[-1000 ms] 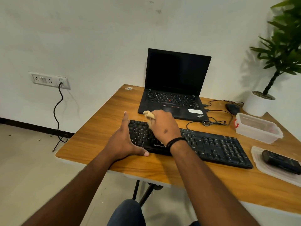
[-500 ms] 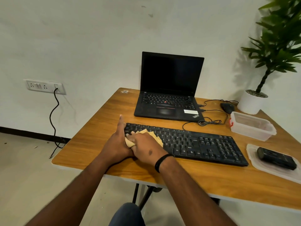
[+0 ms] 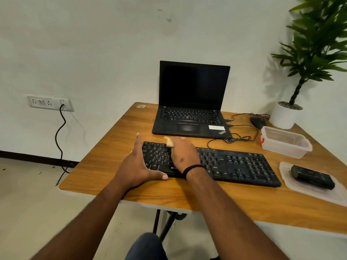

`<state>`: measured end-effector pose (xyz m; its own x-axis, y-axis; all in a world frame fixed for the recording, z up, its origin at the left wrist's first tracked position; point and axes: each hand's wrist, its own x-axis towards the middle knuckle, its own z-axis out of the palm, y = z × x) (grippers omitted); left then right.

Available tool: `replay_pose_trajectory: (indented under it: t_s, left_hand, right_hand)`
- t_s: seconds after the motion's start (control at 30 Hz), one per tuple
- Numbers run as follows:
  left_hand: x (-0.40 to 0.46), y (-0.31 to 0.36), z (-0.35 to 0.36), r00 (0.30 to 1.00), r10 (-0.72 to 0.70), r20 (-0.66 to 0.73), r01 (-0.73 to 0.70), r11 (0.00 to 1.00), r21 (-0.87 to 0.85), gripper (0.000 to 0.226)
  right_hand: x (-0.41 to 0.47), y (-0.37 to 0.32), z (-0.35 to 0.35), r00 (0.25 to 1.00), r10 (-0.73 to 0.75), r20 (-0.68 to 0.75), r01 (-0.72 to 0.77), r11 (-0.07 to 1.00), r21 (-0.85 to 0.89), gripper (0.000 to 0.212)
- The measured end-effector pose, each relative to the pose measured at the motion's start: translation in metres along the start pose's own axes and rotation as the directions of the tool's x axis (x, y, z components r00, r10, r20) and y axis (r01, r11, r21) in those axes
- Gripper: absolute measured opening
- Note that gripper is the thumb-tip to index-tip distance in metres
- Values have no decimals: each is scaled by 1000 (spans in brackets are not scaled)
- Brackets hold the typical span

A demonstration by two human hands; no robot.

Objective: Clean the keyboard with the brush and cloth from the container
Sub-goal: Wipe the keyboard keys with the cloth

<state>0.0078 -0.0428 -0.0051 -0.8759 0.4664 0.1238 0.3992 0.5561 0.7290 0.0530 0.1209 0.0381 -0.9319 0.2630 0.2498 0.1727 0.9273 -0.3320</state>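
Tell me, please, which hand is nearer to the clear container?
The right hand, wiping mid-keyboard with the cloth; the container sits farther right. The left hand braces the keyboard's left end.

One head-worn wide-angle camera looks forward and down. It faces the wooden table and white wall closely.

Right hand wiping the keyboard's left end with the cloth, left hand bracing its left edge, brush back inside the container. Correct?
Not quite. The head view shows the brush lying on the lid, not inside the container. The rest holds: the right hand wipes the keyboard at its left end with the cloth, and the left hand braces its left edge.
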Motion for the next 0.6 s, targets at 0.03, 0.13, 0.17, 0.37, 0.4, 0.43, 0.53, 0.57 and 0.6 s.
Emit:
replay_pose_trajectory:
  t_s: [0.03,0.13,0.17,0.37,0.4,0.43,0.53,0.57,0.6]
  left_hand:
    - [1,0,0,1000,4,-4,-4,1000,5,167]
    - [2,-3,0,1000,24,-16,-24,1000,16,160]
    - [3,-3,0,999,28,-21,-28,999,24,159]
    - [2,-4,1,1000,22,-20,-22,1000,1,164]
    - [1,-2,0,1000,15,-12,-15,1000,-9,165]
    - [1,0,0,1000,6,-5,-6,1000,-13,166]
    - [-1,3,0,1000,0,2,0,1000,19,167]
    - [-2,4,0,1000,4,2,-4,999,39,168]
    - [-3,5,1,1000,6,1,-6,998,58,167]
  right_hand:
    - [-6,-7,5,998,-42,51,42,999,-8,28]
    - [-27,-25,10,974,-194,116,197,980,-16,25]
    - [-34,-27,10,967,-225,117,227,974,-2,25]
    - [-47,-13,-31,915,-276,295,193,940,281,18]
    - [-44,-9,-42,918,-265,296,154,924,351,18]
    - [-40,-3,-52,938,-229,259,114,913,392,21]
    - [-16,18,-61,996,81,-44,-65,957,283,22]
    - [-8,25,-59,965,196,-176,-156,963,219,20]
    - [-2,29,-54,919,269,-289,-226,958,174,21]
